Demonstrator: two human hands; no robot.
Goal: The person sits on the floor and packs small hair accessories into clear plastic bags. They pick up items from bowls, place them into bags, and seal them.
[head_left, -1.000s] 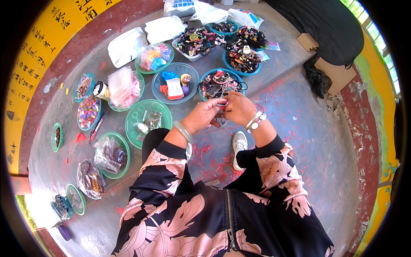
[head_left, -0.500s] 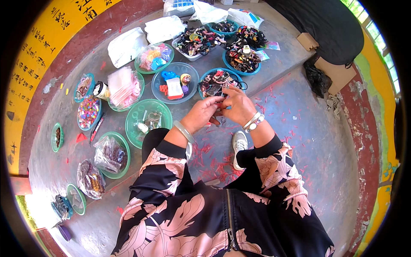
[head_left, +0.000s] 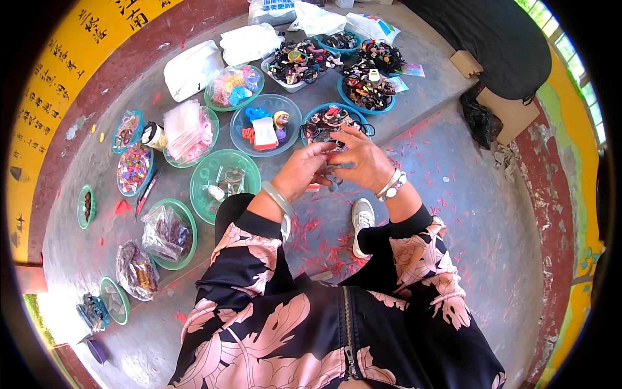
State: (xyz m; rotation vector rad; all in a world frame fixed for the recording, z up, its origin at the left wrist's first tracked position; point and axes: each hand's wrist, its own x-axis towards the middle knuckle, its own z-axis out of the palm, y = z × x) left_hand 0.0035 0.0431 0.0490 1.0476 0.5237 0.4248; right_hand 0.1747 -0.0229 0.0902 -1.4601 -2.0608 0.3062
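My left hand (head_left: pixel 300 170) and my right hand (head_left: pixel 367 160) meet in front of me, fingertips touching or nearly so. The left fingers are pressed together around something small. A bit of red shows between the hands, but fingers hide the rest and I cannot make out its kind. Upper fingers of the right hand stretch forward while its lower fingers stay bent against the left ones. Just beyond the hands sits a blue basin of dark and red hair ties (head_left: pixel 330 118). A clear blue bowl (head_left: pixel 237 137) with a white box (head_left: pixel 265 132) stands left of it.
A green basin (head_left: pixel 202 194) lies beside my left knee. Further left are a bowl of colourful small pieces (head_left: pixel 135 170) and bagged dark items (head_left: pixel 170 236). Heaped hair ties (head_left: pixel 301 59) and white bags (head_left: pixel 192 70) stand farther off. Red scraps (head_left: pixel 317 246) litter the floor.
My right hand has shifted slightly right and its upper fingers have spread and lifted. The left hand has moved a little down and left. The basins around stay put.
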